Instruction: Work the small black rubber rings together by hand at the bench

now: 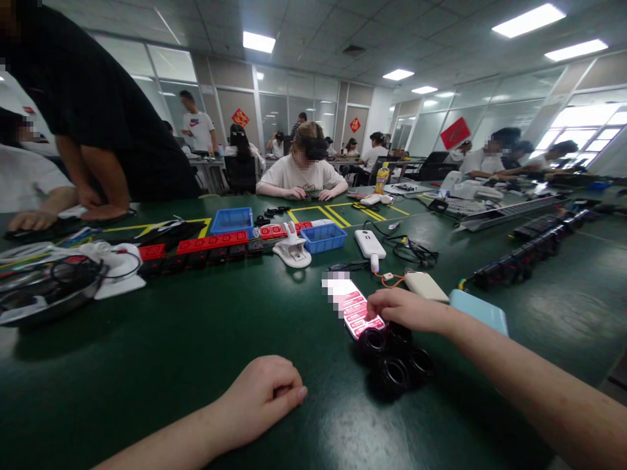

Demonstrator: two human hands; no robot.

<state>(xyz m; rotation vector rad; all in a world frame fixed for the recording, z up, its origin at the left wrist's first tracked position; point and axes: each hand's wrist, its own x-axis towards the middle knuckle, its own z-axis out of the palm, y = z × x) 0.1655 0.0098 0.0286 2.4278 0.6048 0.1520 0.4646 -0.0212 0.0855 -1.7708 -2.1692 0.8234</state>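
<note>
My left hand (262,398) rests on the green table (161,372) in a loose fist, thumb against the curled fingers, and nothing shows in it. Farther right, my right hand (404,308) reaches over a smartphone (360,307) with a lit pink and red screen. One finger touches the lower part of the screen; the fingers are bent and apart, not gripping the phone. Just below the right wrist stand several black round parts with hollow, ring-like tops (392,373). A cream flat box (425,287) and a light blue flat box (479,312) lie beyond the forearm.
A white power bank (370,245) with an orange cable lies past the phone. Red-and-black power strips (213,243), blue bins (323,237) and a white clamp-like stand (292,248) line the table's middle. Cables fill a bowl (49,287) at left. A person (304,170) sits opposite.
</note>
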